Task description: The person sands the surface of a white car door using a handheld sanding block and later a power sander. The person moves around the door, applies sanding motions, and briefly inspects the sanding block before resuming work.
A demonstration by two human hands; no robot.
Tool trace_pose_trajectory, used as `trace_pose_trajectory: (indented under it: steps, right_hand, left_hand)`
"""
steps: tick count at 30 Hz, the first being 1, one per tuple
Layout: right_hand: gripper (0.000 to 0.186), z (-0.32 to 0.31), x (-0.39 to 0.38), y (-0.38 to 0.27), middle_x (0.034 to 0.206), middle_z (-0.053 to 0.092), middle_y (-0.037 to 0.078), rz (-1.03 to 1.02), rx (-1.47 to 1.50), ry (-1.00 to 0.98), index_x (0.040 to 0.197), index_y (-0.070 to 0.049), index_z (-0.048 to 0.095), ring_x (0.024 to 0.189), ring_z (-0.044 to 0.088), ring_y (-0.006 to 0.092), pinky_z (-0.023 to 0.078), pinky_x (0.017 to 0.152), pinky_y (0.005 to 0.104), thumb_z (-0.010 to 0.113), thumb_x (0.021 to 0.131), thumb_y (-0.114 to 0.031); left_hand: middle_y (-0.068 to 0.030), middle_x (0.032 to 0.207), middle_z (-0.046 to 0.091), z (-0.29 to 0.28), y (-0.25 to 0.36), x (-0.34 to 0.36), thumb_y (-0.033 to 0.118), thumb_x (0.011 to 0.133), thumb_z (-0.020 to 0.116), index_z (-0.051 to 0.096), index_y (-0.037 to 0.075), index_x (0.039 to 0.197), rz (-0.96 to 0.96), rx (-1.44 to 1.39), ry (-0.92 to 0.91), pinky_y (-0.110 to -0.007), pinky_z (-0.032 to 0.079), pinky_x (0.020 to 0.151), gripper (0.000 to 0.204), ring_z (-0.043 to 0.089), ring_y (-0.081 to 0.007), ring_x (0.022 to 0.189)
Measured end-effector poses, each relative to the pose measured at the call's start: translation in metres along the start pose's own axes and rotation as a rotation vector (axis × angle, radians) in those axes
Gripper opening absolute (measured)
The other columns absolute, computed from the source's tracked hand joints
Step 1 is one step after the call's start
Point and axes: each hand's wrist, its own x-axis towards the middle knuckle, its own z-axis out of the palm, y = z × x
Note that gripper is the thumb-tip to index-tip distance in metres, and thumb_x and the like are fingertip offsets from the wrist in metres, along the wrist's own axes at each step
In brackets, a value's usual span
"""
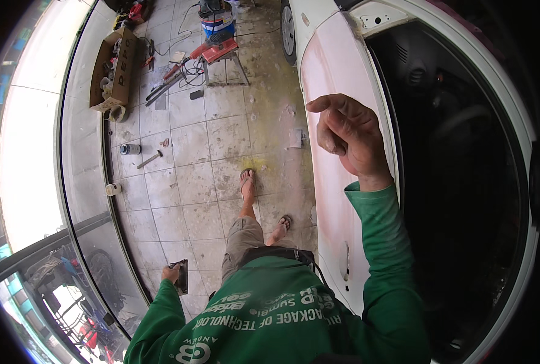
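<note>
My right hand (346,130) is raised beside the white car's door panel (336,230), which has pinkish patches, and the dark window opening (452,242). Its index finger sticks out to the left while the other fingers bend loosely, with nothing visible in them. Low at the left, beside my hip, my left hand (169,273) grips a dark flat rectangular block (180,281). My feet in flip-flops stand on dirty floor tiles (209,139), alongside the car.
A cardboard box (115,73), a red tool (220,48) on a metal stand, cables and a blue bucket (218,27) sit further forward. A can (130,149), hammer (149,159) and tub (113,188) lie near the glass panels (84,230). A car wheel (288,36) is at upper centre-right.
</note>
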Motion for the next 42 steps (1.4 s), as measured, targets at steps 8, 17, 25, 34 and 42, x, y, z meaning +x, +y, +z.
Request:
trace_pose_trajectory:
  steps: [8,17,25,34,42]
  right_hand:
    - [0.032,0.121,-0.165,-0.039,0.066,0.061,0.001,-0.384,0.732,-0.448,0.115,0.004,0.065,0.05,0.047,0.0069,0.034,0.048,0.026,0.072,0.096,-0.022]
    - [0.038,0.122,-0.235,-0.045,0.067,0.062,0.001,-0.445,0.703,-0.427,0.121,0.002,0.061,0.05,0.047,0.0064,0.035,0.048,0.0256,0.073,0.096,-0.024]
    - [0.043,0.112,-0.254,-0.046,0.067,0.063,0.001,-0.453,0.687,-0.397,0.127,0.001,0.058,0.05,0.048,0.0061,0.036,0.048,0.0252,0.073,0.095,-0.025]
    - [0.05,0.102,-0.257,-0.05,0.068,0.064,0.001,-0.43,0.662,-0.399,0.133,-0.001,0.055,0.05,0.049,0.0056,0.037,0.047,0.0248,0.074,0.095,-0.027]
    - [0.057,0.102,-0.249,-0.054,0.069,0.065,0.001,-0.421,0.67,-0.47,0.138,-0.002,0.051,0.051,0.05,0.0052,0.038,0.047,0.0244,0.075,0.094,-0.029]
  left_hand:
    - [-0.004,0.075,0.061,0.074,0.043,-0.082,0.046,0.094,0.071,0.068,-0.002,0.104,0.203,-0.275,-0.255,-0.033,0.047,0.056,0.049,0.056,-0.0144,0.062]
    - [0.0003,0.071,0.055,0.06,0.077,-0.09,0.04,0.097,0.07,0.066,0.003,0.099,0.284,-0.39,-0.304,-0.03,0.041,0.046,0.038,0.051,-0.0117,0.056]
    - [0.0005,0.065,0.051,0.052,0.096,-0.1,0.039,0.098,0.069,0.064,0.004,0.098,0.294,-0.38,-0.275,-0.031,0.04,0.042,0.035,0.048,-0.0124,0.048]
    - [0.0011,0.065,0.051,0.057,0.112,-0.114,0.039,0.098,0.069,0.065,0.004,0.099,0.276,-0.381,-0.304,-0.03,0.038,0.041,0.035,0.047,-0.0116,0.047]
    - [0.0003,0.066,0.053,0.062,0.114,-0.109,0.04,0.098,0.068,0.066,0.004,0.101,0.306,-0.38,-0.278,-0.03,0.039,0.041,0.036,0.049,-0.0118,0.048]
